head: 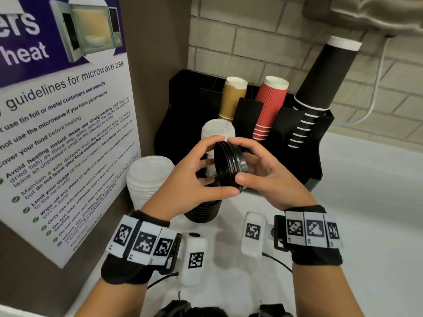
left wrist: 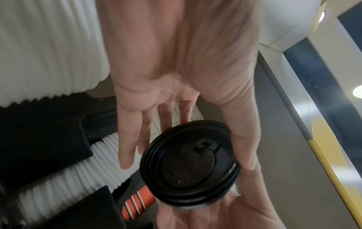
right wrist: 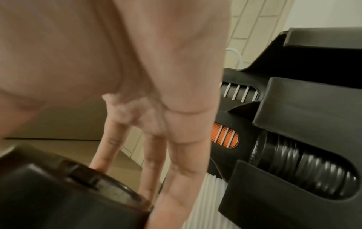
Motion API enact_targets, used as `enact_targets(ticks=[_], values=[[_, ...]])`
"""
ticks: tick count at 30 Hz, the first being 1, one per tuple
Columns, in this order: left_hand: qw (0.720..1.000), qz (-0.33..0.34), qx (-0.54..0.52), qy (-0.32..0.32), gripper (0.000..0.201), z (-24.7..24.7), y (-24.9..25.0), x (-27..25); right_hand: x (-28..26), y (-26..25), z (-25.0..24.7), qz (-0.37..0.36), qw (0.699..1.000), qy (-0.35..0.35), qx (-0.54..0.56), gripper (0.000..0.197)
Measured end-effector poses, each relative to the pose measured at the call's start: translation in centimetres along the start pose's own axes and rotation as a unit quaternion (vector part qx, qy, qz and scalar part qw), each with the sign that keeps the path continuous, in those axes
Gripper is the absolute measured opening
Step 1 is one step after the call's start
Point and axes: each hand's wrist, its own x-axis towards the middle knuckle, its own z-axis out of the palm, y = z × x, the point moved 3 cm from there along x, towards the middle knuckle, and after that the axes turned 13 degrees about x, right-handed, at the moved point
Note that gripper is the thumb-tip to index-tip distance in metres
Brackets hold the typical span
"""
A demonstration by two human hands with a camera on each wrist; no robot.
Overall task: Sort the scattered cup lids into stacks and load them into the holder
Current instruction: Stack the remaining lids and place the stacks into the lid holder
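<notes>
Black plastic lid stack (head: 230,167), round, ridged rims, held on edge above white counter (head: 366,213); left hand (head: 194,177) and right hand (head: 265,170) both clamped round it. Black compartmented holder (head: 304,143) just behind; white lid stack (head: 148,177) beside.

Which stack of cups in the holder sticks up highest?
The black cup stack at the right end of the holder. It leans right and rises well above the red cup stack and the tan cup stack beside it.
</notes>
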Motion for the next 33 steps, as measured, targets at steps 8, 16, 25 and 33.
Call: enact_targets(ticks=[8,16,25,33], values=[[1.000,-0.002,-0.019,0.007,0.091,0.3,-0.1,0.0,-0.3,-0.3,-0.1,-0.010,0.999,0.030,-0.024,0.067],[1.000,-0.005,-0.008,0.013,0.097,0.4,-0.3,0.0,-0.1,-0.2,0.4,-0.032,0.997,0.044,-0.056,0.062],[0.990,0.019,0.010,0.140,0.053,-3.0,0.4,-0.3,3.7,-3.8,-8.6,-0.034,0.896,0.228,-0.378,0.059],[0.991,0.034,0.009,0.130,0.042,-2.7,0.9,-0.2,7.5,-0.6,-9.5,0.135,0.799,0.065,-0.583,0.057]])
